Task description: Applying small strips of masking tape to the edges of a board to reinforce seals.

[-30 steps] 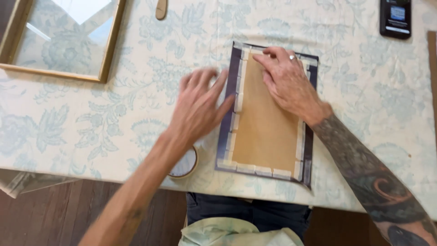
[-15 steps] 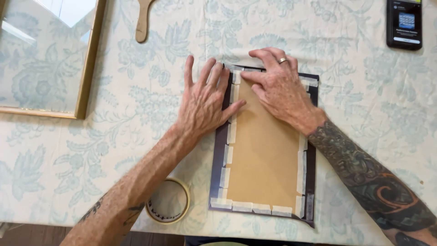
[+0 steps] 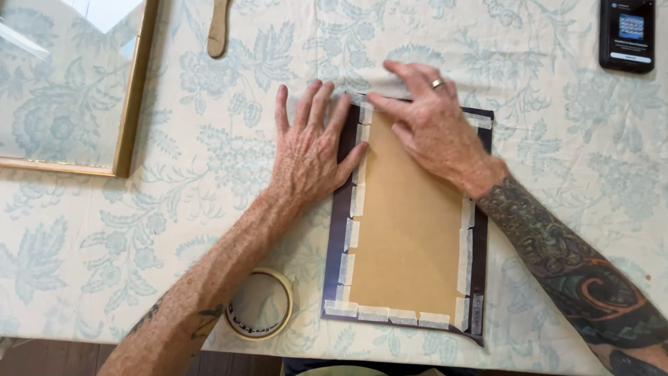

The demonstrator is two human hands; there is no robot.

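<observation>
both hands flat on a taped frame back

far upper left of frame: a gold-edged glass frame (image 3: 132,90) lay on the floral tablecloth (image 3: 83,244), cut off by the pic edge. just right of it, top edge, a wooden handle (image 3: 218,28) poked in; rest out of view.

lower left-centre: a roll of masking tape (image 3: 259,305) sat near the table's front edge, partly under the left forearm, just beside the dark frame's bottom left corner.

centre: left hand (image 3: 309,150) lay palm down, fingers spread wide & flat, gripping nothing. fingertips pointed to the top of the pic; thumb & inner fingers rested on the left border of the dark picture frame (image 3: 334,237), w/ the rest of the hand on the cloth.

the frame lay face down, centre to centre-right, upright in the pic. brown backing board (image 3: 410,237) filled it, w/ short strips of pale tape (image 3: 351,233) running along left, bottom & right edges.

right of centre: right hand (image 3: 431,129), ring on one finger, pressed on the frame's top edge, fingers slightly apart & extended, flat on the tape there, holding nothing. tattooed forearm ran to the lower right corner.

upper right corner: a black phone (image 3: 626,33), screen lit, well apart from the frame.
</observation>
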